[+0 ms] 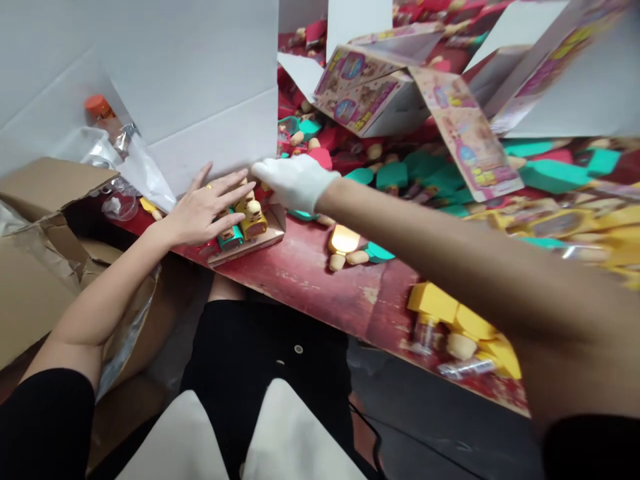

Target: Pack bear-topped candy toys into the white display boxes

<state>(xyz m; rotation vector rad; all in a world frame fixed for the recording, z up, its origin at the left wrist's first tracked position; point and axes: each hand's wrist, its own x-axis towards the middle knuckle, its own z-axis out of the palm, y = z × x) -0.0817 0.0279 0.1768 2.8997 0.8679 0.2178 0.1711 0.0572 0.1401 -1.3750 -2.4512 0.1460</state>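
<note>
My left hand (213, 208), bare and with its fingers spread, lies over a shallow cardboard display box (250, 250) near the front edge of the red table. Under and beside its fingers are small toy pieces with coloured parts, among them a yellow one (255, 227) and a teal one (231, 238). My right hand (295, 181), in a white glove, is at the far right side of the same box. Its fingers look curled together and are slightly blurred. Red shows just below them, but what they hold, if anything, is hidden.
Printed cardboard boxes (360, 93) stand open on piles of red and teal pieces (555, 173). Yellow pieces (470, 320) lie near the front edge of the table (340, 293). A white panel (215, 73) rises behind my hands; an open brown carton (35, 287) stands left.
</note>
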